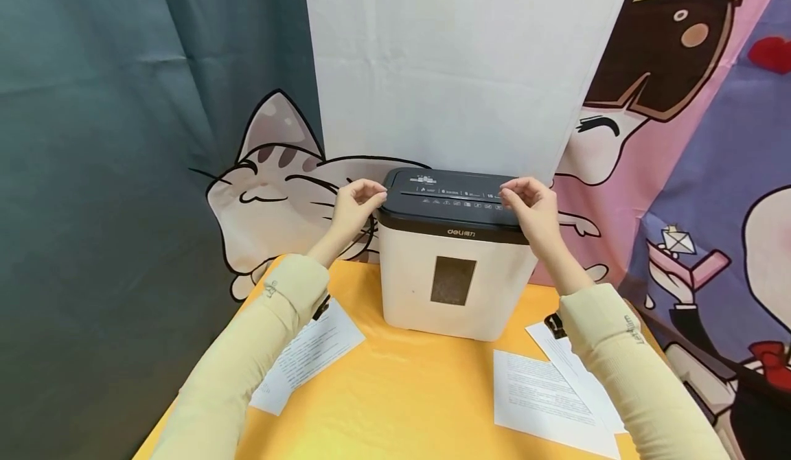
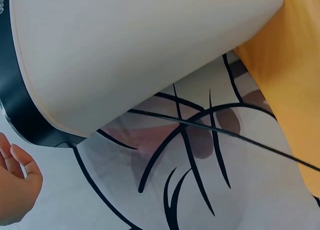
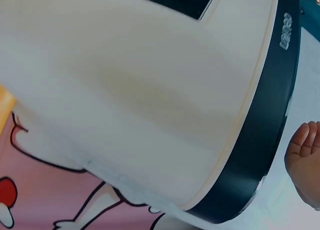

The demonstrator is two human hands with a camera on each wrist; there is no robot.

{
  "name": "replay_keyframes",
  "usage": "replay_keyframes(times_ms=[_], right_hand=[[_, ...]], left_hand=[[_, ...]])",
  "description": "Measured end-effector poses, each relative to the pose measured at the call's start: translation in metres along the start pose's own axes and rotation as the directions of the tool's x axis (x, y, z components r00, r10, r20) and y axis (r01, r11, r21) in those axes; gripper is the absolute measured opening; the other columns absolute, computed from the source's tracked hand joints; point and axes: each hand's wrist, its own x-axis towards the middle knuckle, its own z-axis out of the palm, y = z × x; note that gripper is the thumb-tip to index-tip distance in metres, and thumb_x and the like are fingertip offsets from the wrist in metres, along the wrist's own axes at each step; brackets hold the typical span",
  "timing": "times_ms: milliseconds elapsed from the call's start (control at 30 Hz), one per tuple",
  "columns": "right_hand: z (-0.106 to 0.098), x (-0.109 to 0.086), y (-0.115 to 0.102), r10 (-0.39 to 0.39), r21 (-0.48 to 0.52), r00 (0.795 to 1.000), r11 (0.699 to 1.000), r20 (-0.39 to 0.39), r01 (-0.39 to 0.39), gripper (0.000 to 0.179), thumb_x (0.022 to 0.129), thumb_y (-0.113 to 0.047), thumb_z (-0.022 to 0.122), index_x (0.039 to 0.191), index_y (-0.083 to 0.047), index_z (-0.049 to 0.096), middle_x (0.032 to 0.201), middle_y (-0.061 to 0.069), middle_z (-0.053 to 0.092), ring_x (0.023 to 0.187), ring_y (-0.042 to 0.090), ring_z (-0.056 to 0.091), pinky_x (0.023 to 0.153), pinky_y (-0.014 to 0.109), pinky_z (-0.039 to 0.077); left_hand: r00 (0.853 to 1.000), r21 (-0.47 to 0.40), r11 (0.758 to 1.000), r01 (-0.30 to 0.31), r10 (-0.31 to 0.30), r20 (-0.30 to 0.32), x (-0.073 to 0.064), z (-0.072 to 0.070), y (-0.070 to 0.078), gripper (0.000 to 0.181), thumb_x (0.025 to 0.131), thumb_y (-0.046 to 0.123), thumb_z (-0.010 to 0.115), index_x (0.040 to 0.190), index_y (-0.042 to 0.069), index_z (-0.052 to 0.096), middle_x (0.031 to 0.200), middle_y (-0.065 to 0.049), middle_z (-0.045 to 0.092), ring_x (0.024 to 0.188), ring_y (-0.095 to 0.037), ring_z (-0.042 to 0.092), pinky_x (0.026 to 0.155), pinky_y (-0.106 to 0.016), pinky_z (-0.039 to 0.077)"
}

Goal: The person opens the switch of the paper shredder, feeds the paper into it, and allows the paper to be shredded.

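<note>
Pale yellow-green rolled sleeves (image 1: pixel 219 371) run in from lower left and lower right; the left hand (image 1: pixel 355 209) and right hand (image 1: pixel 534 213) hover by the two ends of the slot, fingers curled toward thumbs, gaps narrow, nothing visible between them. White box-shaped shredder with black plastic lid (image 1: pixel 454 281) stands upright at frame centre, slot bare. Step in hand looks like feeding at the slot; next move probably calls for picking up a sheet, squaring its edge and lowering it in straight. White printed paper sheets lie overlapping at lower left (image 1: pixel 327 343) and lower right (image 1: pixel 540 398). Yellow-orange table (image 1: pixel 408 405) fills lower centre, surface smooth and slightly shiny. Room: dark grey-green curtain (image 1: pixel 105 206) at left, creased white backdrop (image 1: pixel 463 69) upper centre with cat drawing (image 1: pixel 266 206), pink-and-purple cartoon backdrop (image 1: pixel 698 144) at right.
</note>
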Motion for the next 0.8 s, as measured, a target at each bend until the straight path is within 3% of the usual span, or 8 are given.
replay_keyframes(times_ms=[167, 267, 367, 567, 800], right_hand=[[0.006, -0.01, -0.004, -0.004, 0.109, 1.0, 0.994, 0.013, 0.003, 0.01, 0.09, 0.0, 0.059, 0.088, -0.009, 0.064, 0.075, -0.01, 0.066, 0.069, 0.003, 0.06, 0.068, 0.013, 0.051], [0.008, -0.017, -0.006, -0.005, 0.161, 1.0, 0.987, 0.017, 0.002, 0.007, 0.09, 0.0, 0.059, 0.089, -0.004, 0.064, 0.076, -0.008, 0.066, 0.07, 0.004, 0.061, 0.069, 0.014, 0.051], [0.009, -0.025, -0.009, -0.012, 0.186, 1.0, 0.982, 0.02, 0.008, 0.004, 0.09, 0.0, 0.059, 0.091, 0.0, 0.062, 0.078, -0.006, 0.066, 0.071, 0.004, 0.061, 0.07, 0.014, 0.052], [0.019, -0.04, -0.01, -0.023, 0.214, 1.0, 0.977, 0.019, 0.018, 0.013, 0.089, 0.002, 0.06, 0.089, -0.01, 0.065, 0.077, -0.006, 0.067, 0.07, 0.005, 0.062, 0.07, 0.016, 0.053], [0.038, -0.057, -0.002, -0.022, 0.256, 0.999, 0.967, 0.036, 0.012, 0.018, 0.089, 0.005, 0.058, 0.087, -0.011, 0.065, 0.076, -0.007, 0.067, 0.07, 0.005, 0.063, 0.07, 0.018, 0.054]], left_hand=[[1.0, -0.056, 0.998, 0.027, -0.027, 0.009, -0.016, -0.006, -0.004, 0.016, 0.087, 0.006, 0.066, 0.096, -0.008, 0.065, 0.076, 0.006, 0.065, 0.069, -0.006, 0.06, 0.067, -0.013, 0.048], [0.999, -0.091, 0.995, 0.039, -0.037, 0.021, -0.027, -0.007, -0.008, 0.017, 0.087, 0.005, 0.065, 0.096, -0.01, 0.063, 0.073, 0.014, 0.063, 0.07, -0.005, 0.061, 0.067, -0.013, 0.048], [0.999, -0.105, 0.993, 0.046, -0.045, 0.012, -0.038, -0.009, -0.011, 0.018, 0.087, 0.004, 0.065, 0.097, -0.01, 0.063, 0.074, 0.016, 0.063, 0.07, -0.003, 0.061, 0.066, -0.014, 0.049], [0.993, -0.139, 0.986, 0.095, -0.104, -0.057, -0.064, -0.017, -0.019, 0.019, 0.087, 0.004, 0.065, 0.1, -0.011, 0.062, 0.077, 0.016, 0.066, 0.072, -0.003, 0.063, 0.07, -0.017, 0.052], [0.971, -0.129, 0.978, 0.162, -0.181, -0.154, -0.099, -0.032, -0.041, 0.018, 0.086, 0.0, 0.064, 0.098, -0.012, 0.061, 0.074, 0.017, 0.066, 0.07, 0.0, 0.061, 0.07, -0.014, 0.051]])
